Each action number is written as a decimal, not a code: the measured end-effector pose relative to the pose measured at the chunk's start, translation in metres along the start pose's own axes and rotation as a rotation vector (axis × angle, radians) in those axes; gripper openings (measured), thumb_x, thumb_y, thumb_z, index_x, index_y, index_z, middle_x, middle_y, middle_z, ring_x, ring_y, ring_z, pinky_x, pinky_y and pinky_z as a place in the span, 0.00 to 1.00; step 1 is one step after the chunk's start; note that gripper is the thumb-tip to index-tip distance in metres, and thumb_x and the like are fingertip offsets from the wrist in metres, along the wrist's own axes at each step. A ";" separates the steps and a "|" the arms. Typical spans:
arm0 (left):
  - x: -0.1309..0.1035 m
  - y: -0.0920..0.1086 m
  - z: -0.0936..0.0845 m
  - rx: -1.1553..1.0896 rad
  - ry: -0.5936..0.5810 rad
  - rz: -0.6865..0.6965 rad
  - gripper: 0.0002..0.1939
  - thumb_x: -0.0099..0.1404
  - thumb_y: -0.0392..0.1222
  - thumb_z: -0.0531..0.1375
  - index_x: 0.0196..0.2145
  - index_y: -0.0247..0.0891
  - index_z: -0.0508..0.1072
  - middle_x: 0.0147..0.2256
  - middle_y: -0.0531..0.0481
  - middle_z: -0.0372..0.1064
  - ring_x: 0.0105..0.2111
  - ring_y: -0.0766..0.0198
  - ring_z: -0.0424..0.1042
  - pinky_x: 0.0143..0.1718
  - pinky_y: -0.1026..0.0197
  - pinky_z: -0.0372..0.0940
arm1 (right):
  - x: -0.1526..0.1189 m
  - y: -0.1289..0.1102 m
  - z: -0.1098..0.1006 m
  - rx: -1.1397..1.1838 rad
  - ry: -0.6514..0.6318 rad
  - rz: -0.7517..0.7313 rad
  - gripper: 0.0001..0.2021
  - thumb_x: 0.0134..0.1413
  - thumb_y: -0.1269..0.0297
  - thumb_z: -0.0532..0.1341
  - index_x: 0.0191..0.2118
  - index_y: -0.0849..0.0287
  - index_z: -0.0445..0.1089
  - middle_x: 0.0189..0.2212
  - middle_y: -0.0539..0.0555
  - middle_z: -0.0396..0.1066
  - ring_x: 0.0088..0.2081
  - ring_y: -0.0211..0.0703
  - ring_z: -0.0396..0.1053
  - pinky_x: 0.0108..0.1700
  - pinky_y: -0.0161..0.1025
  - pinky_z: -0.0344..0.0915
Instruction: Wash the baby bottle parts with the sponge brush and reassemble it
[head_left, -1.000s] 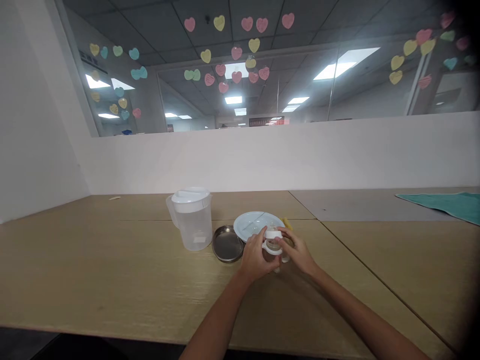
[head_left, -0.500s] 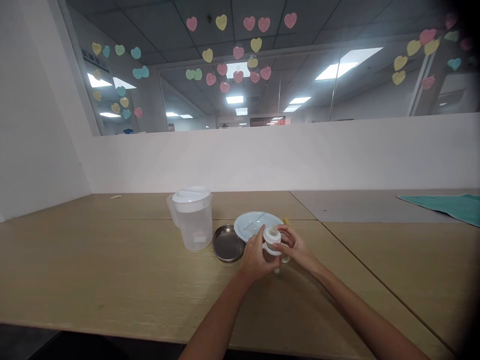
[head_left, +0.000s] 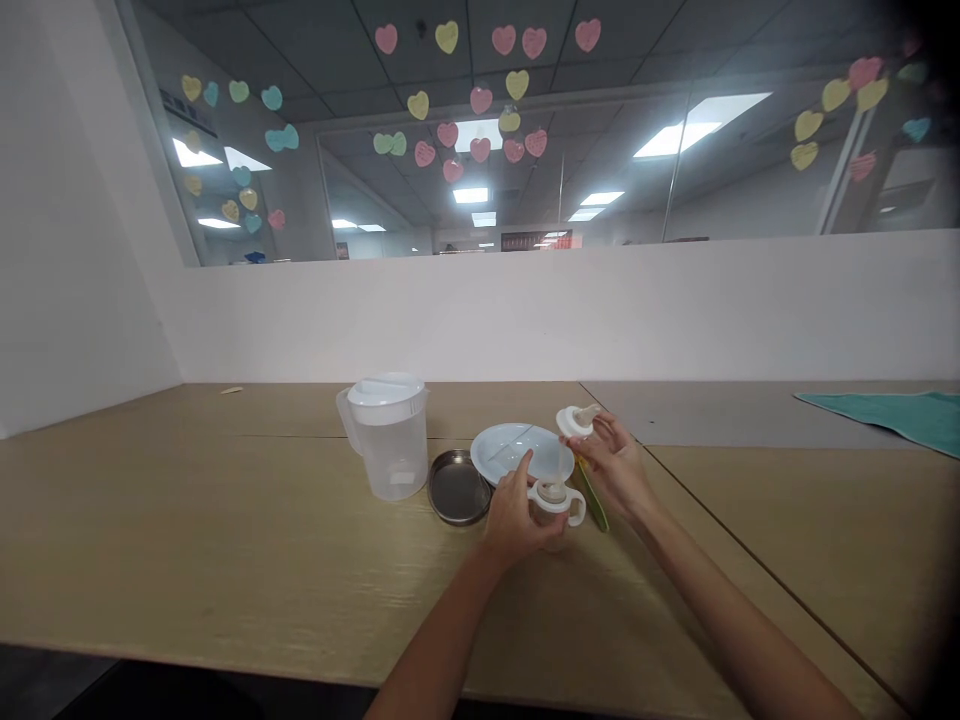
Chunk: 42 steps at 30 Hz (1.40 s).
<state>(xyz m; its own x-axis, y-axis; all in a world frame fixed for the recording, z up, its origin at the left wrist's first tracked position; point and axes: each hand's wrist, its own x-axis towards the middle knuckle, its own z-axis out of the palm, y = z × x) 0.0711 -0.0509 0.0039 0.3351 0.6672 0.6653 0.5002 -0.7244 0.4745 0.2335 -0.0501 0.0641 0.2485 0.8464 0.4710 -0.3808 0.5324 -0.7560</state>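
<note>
My left hand [head_left: 517, 520] is wrapped round a baby bottle [head_left: 553, 497] with white side handles; its neck is uncovered. Up and to the right, my right hand [head_left: 616, 462] grips the bottle's white nipple cap [head_left: 576, 420], tilted, with the pale nipple pointing right. The cap is apart from the bottle, above the right rim of a white plate [head_left: 487, 447]. Something thin and clear lies across that plate. Beside the bottle, partly under my right hand, is a green and yellow long-handled item [head_left: 595, 498] whose kind I cannot make out.
Left of the plate, a round dark metal dish [head_left: 457, 488] lies on the wooden table [head_left: 262, 540]. A translucent lidded pitcher [head_left: 390, 440] stands further left. A teal cloth [head_left: 892, 415] lies at the far right, and a white wall [head_left: 525, 320] rises behind the table.
The nipple cap has come off the bottle; my right hand has lifted it up and to the right. My left hand stays round the bottle. The green and yellow item is now more exposed.
</note>
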 end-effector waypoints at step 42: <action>-0.004 0.000 -0.002 0.087 -0.041 0.013 0.42 0.53 0.57 0.60 0.59 0.34 0.52 0.43 0.42 0.67 0.43 0.54 0.66 0.47 0.50 0.60 | 0.056 0.065 0.015 -0.690 -0.569 0.224 0.18 0.34 0.65 0.64 0.38 0.58 0.70 0.32 0.50 0.72 0.35 0.43 0.68 0.37 0.37 0.63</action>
<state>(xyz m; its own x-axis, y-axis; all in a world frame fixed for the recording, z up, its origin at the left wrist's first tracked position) 0.0683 -0.0539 0.0027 0.3738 0.6655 0.6461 0.5619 -0.7167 0.4130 0.2096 0.0325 0.0480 -0.3122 0.9031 0.2949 0.2940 0.3870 -0.8740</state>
